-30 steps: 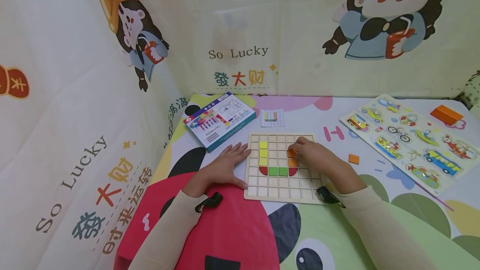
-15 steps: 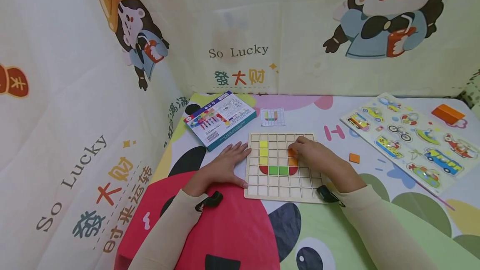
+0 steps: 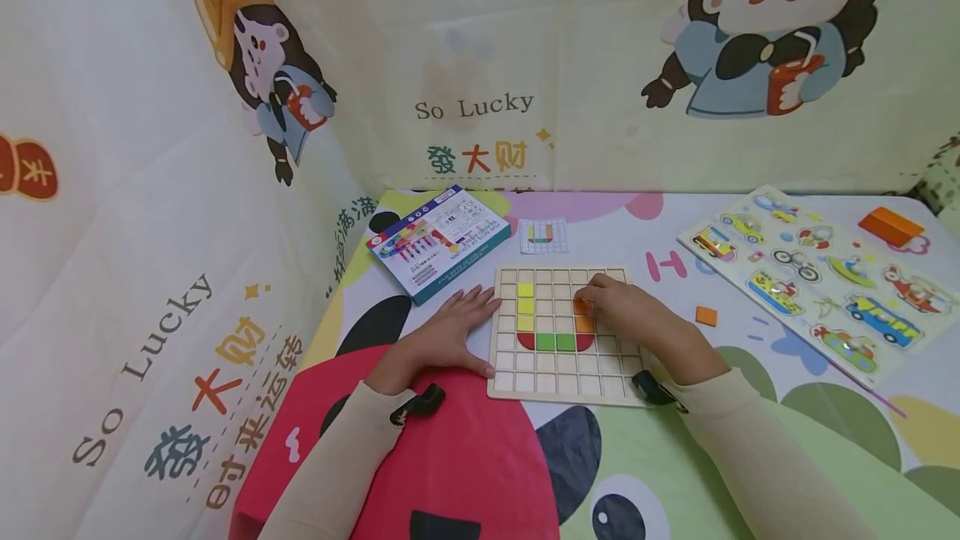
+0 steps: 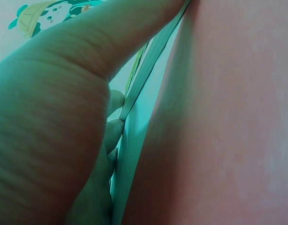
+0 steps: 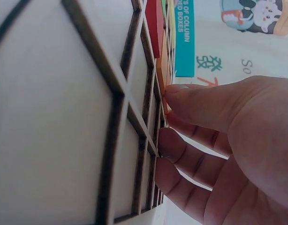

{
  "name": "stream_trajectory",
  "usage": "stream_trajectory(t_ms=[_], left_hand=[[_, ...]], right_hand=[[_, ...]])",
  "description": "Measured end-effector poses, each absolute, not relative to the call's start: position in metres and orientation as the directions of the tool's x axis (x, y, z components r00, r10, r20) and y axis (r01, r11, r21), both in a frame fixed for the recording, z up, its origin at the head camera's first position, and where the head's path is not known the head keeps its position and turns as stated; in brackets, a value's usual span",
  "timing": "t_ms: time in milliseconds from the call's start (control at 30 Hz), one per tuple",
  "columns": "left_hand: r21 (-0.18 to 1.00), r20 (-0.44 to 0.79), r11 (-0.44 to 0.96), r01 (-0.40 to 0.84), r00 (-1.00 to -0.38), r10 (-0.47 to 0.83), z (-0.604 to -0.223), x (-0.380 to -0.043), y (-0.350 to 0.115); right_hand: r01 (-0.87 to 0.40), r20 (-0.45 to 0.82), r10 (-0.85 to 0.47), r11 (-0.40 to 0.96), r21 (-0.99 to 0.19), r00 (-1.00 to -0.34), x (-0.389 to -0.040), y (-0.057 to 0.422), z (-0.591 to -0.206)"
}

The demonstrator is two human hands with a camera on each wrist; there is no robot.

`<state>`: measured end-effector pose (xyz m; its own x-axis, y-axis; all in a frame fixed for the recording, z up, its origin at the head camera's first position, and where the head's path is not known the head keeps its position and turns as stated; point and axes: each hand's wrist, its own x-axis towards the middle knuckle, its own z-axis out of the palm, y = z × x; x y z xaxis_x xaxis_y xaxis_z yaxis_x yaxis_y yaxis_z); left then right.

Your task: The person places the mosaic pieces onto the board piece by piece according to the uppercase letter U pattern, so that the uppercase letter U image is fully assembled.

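A wooden grid board lies flat on the table. My left hand is spread at its left side, thumb and fingertips touching the edge; the left wrist view shows the thumb along that edge. Over the board's right part, my right hand pinches an orange tile between thumb and forefinger, at a cell just above another orange tile. In the right wrist view the thumb partly covers the orange. Several yellow tiles form a column on the left. Green tiles lie between two red rounded corner pieces.
A small pattern card lies behind the board, with a blue-edged box to its left. One loose orange tile is on the table at right. Beyond it are a vehicle picture puzzle and an orange block.
Both hands stay in nearly the same place, the right fingers still at the orange tile. The head view shifts only slightly.
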<state>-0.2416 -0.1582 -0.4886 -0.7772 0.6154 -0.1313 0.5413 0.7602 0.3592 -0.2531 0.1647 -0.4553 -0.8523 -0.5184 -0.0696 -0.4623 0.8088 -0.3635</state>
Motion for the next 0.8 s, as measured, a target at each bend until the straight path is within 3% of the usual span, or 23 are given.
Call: stream_trajectory(t_ms=[800], left_hand=[[0.367, -0.127, 0.757, 0.541, -0.776, 0.617, -0.490, -0.241, -0.159]], right_hand=[[-0.495, 0.018, -0.521, 0.800, -0.339, -0.853, -0.242, 0.200, -0.450]])
